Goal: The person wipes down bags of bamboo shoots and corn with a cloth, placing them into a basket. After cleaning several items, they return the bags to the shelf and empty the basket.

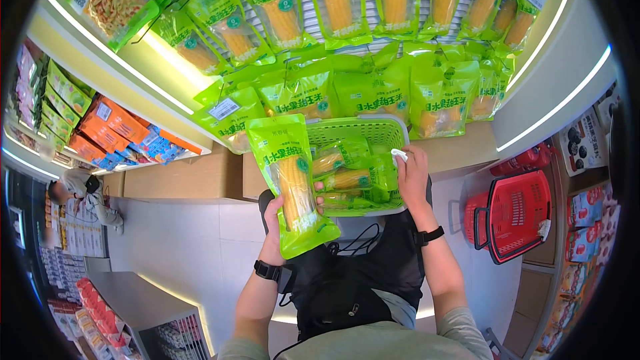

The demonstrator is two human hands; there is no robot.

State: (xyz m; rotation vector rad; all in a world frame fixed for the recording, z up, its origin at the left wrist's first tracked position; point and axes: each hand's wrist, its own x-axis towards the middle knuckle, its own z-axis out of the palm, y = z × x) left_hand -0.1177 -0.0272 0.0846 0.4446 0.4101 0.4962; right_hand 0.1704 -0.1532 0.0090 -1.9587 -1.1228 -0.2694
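My left hand [273,219] is closed around a green packet of corn [292,190], held upright and a little tilted at the left side of a green plastic basket [393,128]. A yellow cob shows through the packet's clear window. My right hand [415,175] is at the basket's right rim, its fingers pinching a small crumpled white wipe [399,155]. Inside the basket lie several more corn packets [350,179]. Part of my left hand is hidden behind the packet it holds.
Green corn packets [333,0] hang in rows on the shelf ahead, with more standing below. A red shopping basket [513,210] stands at right. Orange snack packs [110,127] fill the left shelf. Another person [90,193] is farther off at left.
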